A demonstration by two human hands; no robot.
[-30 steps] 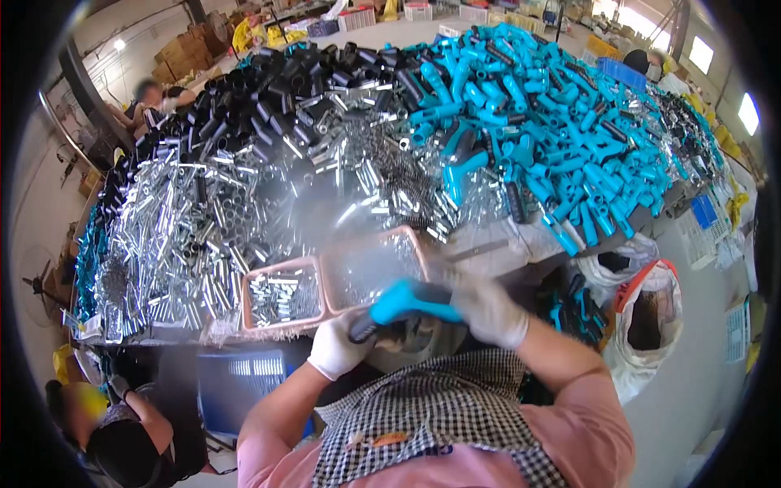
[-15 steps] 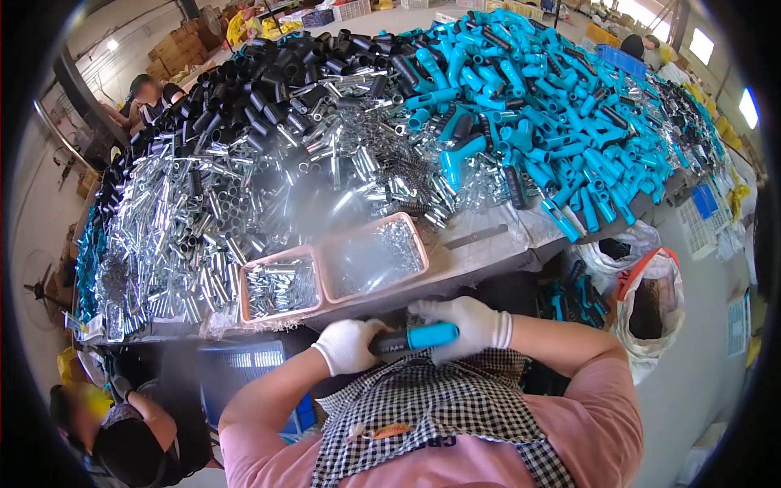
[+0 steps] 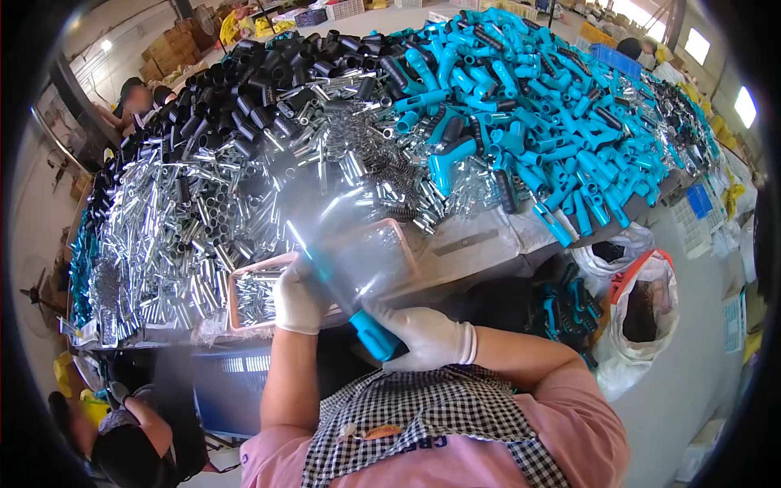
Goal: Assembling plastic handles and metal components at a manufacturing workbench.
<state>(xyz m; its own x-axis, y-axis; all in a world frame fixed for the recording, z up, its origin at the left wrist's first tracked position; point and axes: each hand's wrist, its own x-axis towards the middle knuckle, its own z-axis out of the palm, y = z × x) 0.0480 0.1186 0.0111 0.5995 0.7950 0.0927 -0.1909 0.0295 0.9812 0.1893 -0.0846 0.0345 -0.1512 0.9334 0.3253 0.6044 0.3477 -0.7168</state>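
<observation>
My right hand point(image 3: 423, 335), in a white glove, is closed round a teal plastic tool handle point(image 3: 374, 335) in front of my apron. The handle slants up and to the left. In line with it are a blurred grey stretch, a teal patch and a thin shiny metal rod point(image 3: 298, 236). My left hand point(image 3: 298, 301), also gloved, closes about that upper part over the near trays; its fingers are partly smeared. Whether rod and handle are one piece is hidden by a hazy spot. Beside my left hand, an orange-rimmed tray point(image 3: 233, 302) holds small metal parts.
A second tray point(image 3: 407, 246) stands right of the first. Heaped on the table are metal tubes point(image 3: 215, 215), black sleeves point(image 3: 268, 73) and teal handles point(image 3: 521, 138). White sacks point(image 3: 643, 325) and a blue crate point(image 3: 232, 390) stand below. A person point(image 3: 130, 435) sits at left.
My left hand has moved up and left toward the trays. The tool, level between my hands before, now slants, and a shiny rod shows at its upper end. My right hand has dropped slightly.
</observation>
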